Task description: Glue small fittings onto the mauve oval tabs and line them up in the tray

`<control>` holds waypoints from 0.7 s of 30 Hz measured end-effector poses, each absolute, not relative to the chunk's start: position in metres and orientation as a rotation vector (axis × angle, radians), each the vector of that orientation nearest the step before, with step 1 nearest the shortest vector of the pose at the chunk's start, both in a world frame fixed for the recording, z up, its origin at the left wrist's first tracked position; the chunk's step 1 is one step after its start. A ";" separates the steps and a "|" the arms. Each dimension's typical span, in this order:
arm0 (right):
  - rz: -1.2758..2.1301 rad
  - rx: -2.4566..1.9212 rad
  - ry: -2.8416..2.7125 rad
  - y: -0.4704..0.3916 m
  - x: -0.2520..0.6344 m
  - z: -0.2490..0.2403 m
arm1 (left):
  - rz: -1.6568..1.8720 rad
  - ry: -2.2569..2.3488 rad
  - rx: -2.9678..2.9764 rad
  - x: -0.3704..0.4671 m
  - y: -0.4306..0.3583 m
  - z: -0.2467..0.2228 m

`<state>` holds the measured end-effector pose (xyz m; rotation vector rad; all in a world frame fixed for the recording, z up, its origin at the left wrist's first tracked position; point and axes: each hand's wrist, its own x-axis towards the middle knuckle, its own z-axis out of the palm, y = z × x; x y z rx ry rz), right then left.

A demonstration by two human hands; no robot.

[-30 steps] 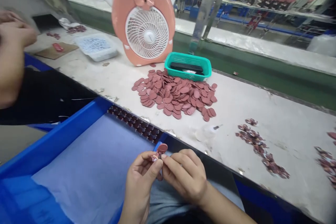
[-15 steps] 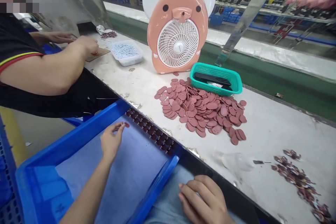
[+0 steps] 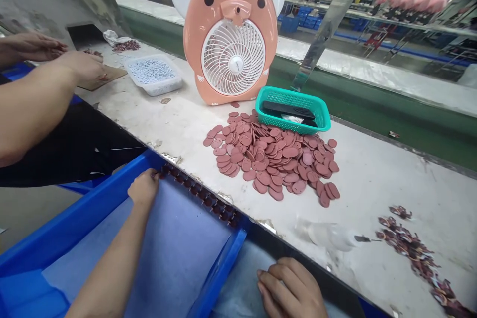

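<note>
My left hand (image 3: 144, 187) is closed in a pinch at the far corner of a blue tray (image 3: 244, 234). Between its fingertips is a small dark-red oval piece (image 3: 160, 176), mostly hidden. Beside it, rows of small dark-red pieces with metal bits (image 3: 203, 194) line the tray's edge, on a pale blue liner sheet (image 3: 175, 238). My right hand (image 3: 292, 290) rests low beside the tray, its fingers loosely bent with slight gaps, and nothing shows in it. A heap of flat reddish-brown oval pieces (image 3: 272, 154) lies on the worktable (image 3: 357, 179).
Beyond the heap stand a pink animal-shaped fan (image 3: 192, 54) and a green basket (image 3: 324, 117) with black items. A clear bottle with a thin tip (image 3: 331, 236) lies near a line of assembled pieces (image 3: 413, 253). Left, a co-worker's hands (image 3: 80, 64) work near a white tub (image 3: 154, 74).
My left hand has carried the small dark-red piece toward the tray's far corner, beside the rows. My right hand stays nearly still. The whole view has shifted, and the co-worker's hands have moved apart.
</note>
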<state>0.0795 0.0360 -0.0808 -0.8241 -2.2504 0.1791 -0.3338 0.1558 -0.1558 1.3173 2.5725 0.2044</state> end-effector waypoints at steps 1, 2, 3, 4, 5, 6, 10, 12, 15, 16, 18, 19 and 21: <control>0.192 -0.831 -2.254 0.036 0.080 -0.081 | 0.190 2.576 1.318 -0.334 0.157 -0.157; 0.206 -0.837 -2.256 0.037 0.081 -0.082 | 0.178 2.580 1.316 -0.334 0.158 -0.158; 0.221 -0.842 -2.254 0.037 0.082 -0.083 | 0.169 2.583 1.313 -0.334 0.159 -0.159; 0.233 -0.844 -2.252 0.037 0.083 -0.084 | 0.162 2.587 1.306 -0.335 0.160 -0.160; 0.241 -0.845 -2.246 0.037 0.084 -0.084 | 0.157 2.592 1.298 -0.336 0.161 -0.161; 0.245 -0.847 -2.241 0.036 0.085 -0.085 | 0.154 2.597 1.289 -0.337 0.162 -0.162; 0.257 -0.858 -2.233 0.037 0.088 -0.088 | 0.165 2.610 1.269 -0.340 0.165 -0.169; 0.255 -0.861 -2.225 0.037 0.087 -0.089 | 0.184 2.620 1.254 -0.341 0.166 -0.173; 0.242 -0.867 -2.216 0.039 0.085 -0.086 | 0.242 2.639 1.231 -0.342 0.168 -0.173; 0.234 -0.870 -2.217 0.039 0.086 -0.084 | 0.276 2.645 1.228 -0.342 0.167 -0.172; 0.185 -0.868 -2.209 0.036 0.091 -0.075 | 0.385 2.664 1.231 -0.340 0.163 -0.166; 0.144 -0.872 -2.205 0.034 0.097 -0.069 | 0.465 2.682 1.231 -0.338 0.159 -0.162; 0.043 -0.937 -2.158 0.027 0.113 -0.056 | 0.677 2.731 1.226 -0.328 0.147 -0.156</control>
